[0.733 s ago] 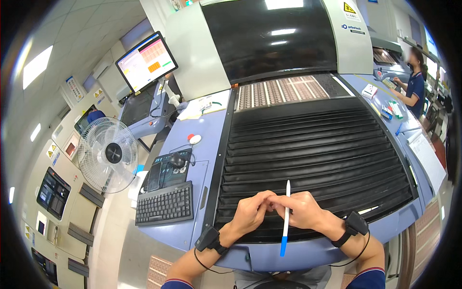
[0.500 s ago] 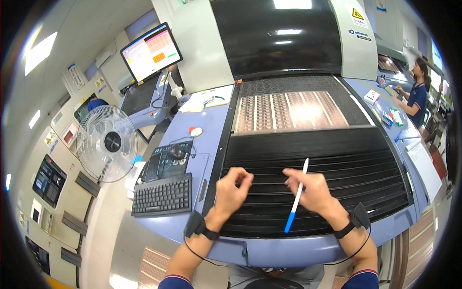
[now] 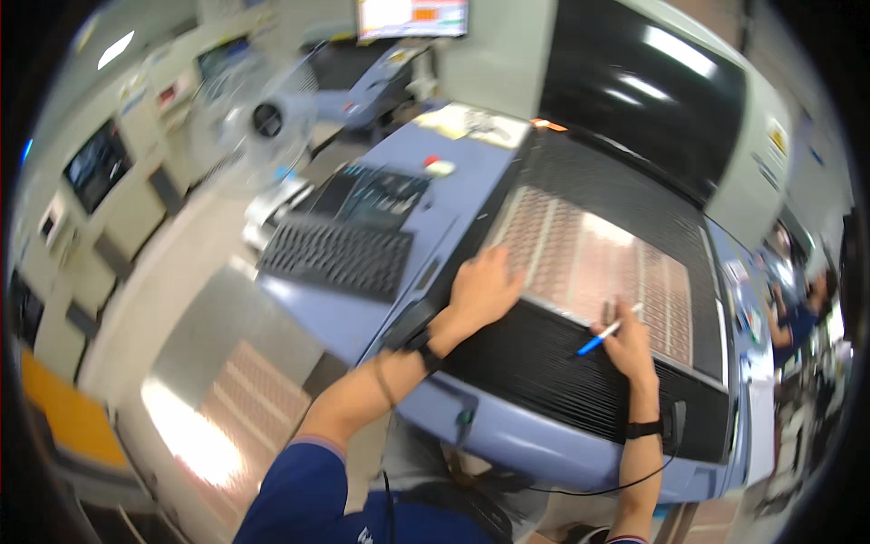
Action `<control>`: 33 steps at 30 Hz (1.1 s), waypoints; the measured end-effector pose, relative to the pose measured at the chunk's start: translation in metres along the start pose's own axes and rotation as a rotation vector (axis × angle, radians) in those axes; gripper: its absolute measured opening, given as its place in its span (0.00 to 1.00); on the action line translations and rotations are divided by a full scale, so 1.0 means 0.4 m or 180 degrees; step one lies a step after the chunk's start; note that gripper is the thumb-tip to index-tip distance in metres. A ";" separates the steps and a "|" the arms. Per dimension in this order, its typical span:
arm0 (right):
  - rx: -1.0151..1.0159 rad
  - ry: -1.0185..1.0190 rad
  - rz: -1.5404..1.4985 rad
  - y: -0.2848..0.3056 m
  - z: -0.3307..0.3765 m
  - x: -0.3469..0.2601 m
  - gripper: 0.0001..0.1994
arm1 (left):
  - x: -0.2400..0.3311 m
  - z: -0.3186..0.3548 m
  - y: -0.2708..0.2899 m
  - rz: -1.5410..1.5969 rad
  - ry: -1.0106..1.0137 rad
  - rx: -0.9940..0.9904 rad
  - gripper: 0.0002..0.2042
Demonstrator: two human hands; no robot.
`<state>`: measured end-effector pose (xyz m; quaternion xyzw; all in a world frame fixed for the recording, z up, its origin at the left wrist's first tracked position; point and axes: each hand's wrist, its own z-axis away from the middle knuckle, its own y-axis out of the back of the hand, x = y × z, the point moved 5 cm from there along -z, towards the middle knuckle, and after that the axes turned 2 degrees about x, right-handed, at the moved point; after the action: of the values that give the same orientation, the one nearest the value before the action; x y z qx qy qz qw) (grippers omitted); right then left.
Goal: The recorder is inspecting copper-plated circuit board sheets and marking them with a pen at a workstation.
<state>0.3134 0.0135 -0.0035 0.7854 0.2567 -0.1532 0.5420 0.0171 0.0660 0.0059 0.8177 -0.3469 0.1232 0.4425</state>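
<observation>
A flat copper-coloured panel (image 3: 584, 258) with rows of small patterns lies on the dark bed of the machine. My left hand (image 3: 488, 288) is at its near left corner, blurred, fingers bent and slightly apart. Whether the fingertips touch the panel I cannot tell. In my right hand (image 3: 627, 343) is a white marker pen (image 3: 602, 340) with a blue end, slanting down to the left. That hand is over the panel's near edge. Black pleated bellows (image 3: 544, 354) fill the space between the panel and the machine's blue front rim (image 3: 535, 431).
Left of the bed are a black keyboard (image 3: 335, 257) and a red-and-white button (image 3: 439, 166). A standing fan (image 3: 263, 118) is farther left. Another patterned panel (image 3: 249, 390) lies low on a shiny metal surface. A person (image 3: 797, 313) works at the far right.
The panel has come nearer and the bellows are bunched up. Both my hands have moved forward to its near edge, the pen still in my right. My view has turned left and tilted.
</observation>
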 end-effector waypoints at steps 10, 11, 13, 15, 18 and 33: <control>-0.0252 -0.0201 0.0463 0.000 -0.005 -0.033 0.25 | -0.014 -0.038 0.086 0.3107 0.1135 0.0333 0.20; -0.0261 -0.0189 0.0516 0.004 -0.010 0.001 0.25 | 0.006 -0.034 0.089 0.3157 0.1145 0.0356 0.20; 0.1018 0.0688 0.0859 0.039 -0.004 -0.005 0.20 | 0.055 -0.002 0.125 0.3744 0.0594 0.1169 0.31; 0.1406 -0.0077 0.0498 0.140 0.009 -0.010 0.16 | 0.117 0.049 0.131 0.3368 0.0653 0.0893 0.42; 0.0953 -0.0112 0.0356 0.114 0.128 -0.314 0.22 | 0.183 0.179 0.125 0.2561 0.0555 0.0414 0.48; 0.1347 -0.1519 -0.2553 0.159 0.447 -0.038 0.15 | -0.249 0.609 0.275 0.1865 0.1332 0.0414 0.22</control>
<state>0.3437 -0.1742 -0.0119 0.6607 0.3704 -0.5728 0.3132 -0.1555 -0.1259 -0.1152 0.6672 -0.4598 0.4311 0.3970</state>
